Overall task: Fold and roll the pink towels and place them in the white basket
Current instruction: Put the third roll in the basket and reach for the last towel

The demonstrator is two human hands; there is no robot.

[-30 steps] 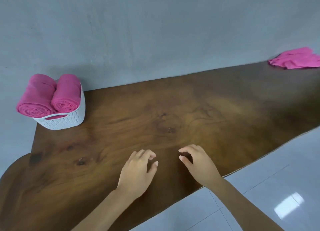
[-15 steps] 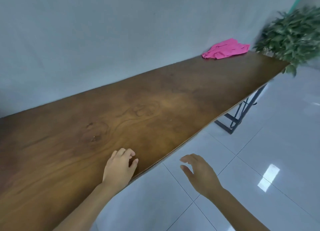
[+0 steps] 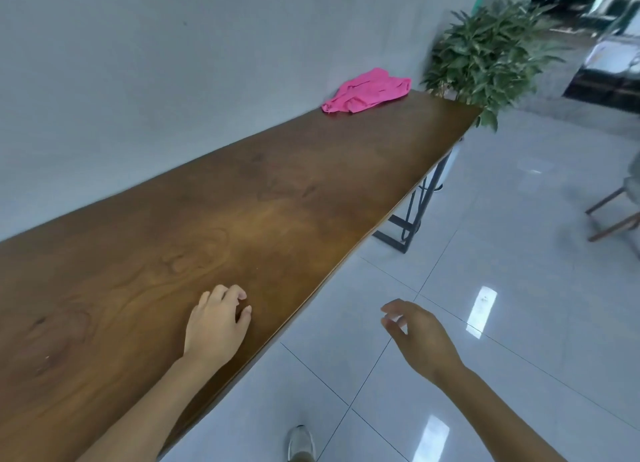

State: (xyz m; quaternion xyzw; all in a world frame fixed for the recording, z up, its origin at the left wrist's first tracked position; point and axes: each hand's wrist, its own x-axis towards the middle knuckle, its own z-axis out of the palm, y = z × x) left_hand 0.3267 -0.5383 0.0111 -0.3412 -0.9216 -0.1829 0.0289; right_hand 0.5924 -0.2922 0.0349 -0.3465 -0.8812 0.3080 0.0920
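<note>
Pink towel (image 3: 367, 91) lies in a crumpled, unfolded heap at the far end of the long wooden surface (image 3: 263, 212), against the grey wall (image 3: 166, 80) and just beside the leafy green plant (image 3: 491, 53) that stands past the surface's far right corner.

In the head view, the left hand (image 3: 216, 323) rests palm down on the surface, close to its near edge. Its fingers (image 3: 227, 292) are loosely curled with the tips on the wood, and they hold nothing. The right hand (image 3: 422, 337) hangs in the air to the right of the surface, off its edge and above the pale tiled floor (image 3: 502, 288). Its fingers (image 3: 393, 307) are relaxed and slightly bent, with the thumb apart from them, and they hold nothing; their tips are somewhat blurred.

The towel is well apart from both hands. It lies far up the surface and to the right of the left hand, with a long stretch of brown wood between them. From the right hand it lies farther away and a little to the left. Neither hand touches it.

A black metal leg frame (image 3: 412, 215) shows under the far part of the surface. A wooden chair leg (image 3: 606, 202) shows at the right edge, blurred. The toe of a light shoe (image 3: 301, 442) shows on the floor at the bottom, between the two forearms.
</note>
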